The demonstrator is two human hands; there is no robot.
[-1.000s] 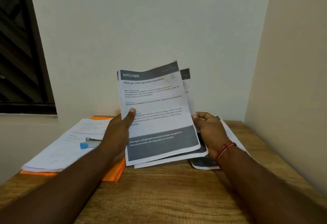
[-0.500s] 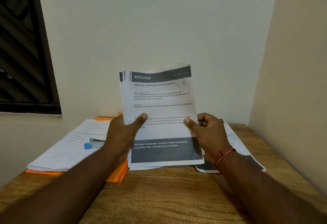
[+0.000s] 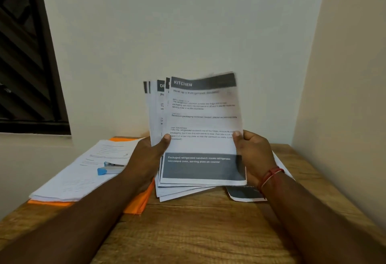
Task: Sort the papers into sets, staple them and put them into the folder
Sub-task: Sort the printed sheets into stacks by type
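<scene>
Head cam, quick notes. Fingers of my left hand (image 3: 146, 155) are curled round the left edge of a fanned bunch of sheets (image 3: 155, 117). Thumb's on the front, the rest are behind where I can't see them. Right hand (image 3: 253, 156) pinches the right edge of the front pg (image 3: 202, 117), the "KITCHEN" one, thumb on top. So both are closed on paper, nothing hanging loose.

Bunch is held upright-ish over the counter (image 3: 198, 232) w/ the bottom edges splayed. Can't tell if they touch the wood. A few more headers peek out at left behind the front pg, one starting w/ "D", so prob diff sets mixed together.

Outward: blue stapler (image 3: 110, 167) sits on a white stack (image 3: 79, 176) to my left, and that stack lies on the orange folder (image 3: 140, 201). One more loose sheet (image 3: 244, 193) lies flat under my right wrist.

IMO this is the sorting step, nothing in this bunch stapled afaict. Next move needs me to peel the front pg off w/ the right hand w/o dragging the one behind it. Then match by header and square the edges before going for the stapler.
</scene>
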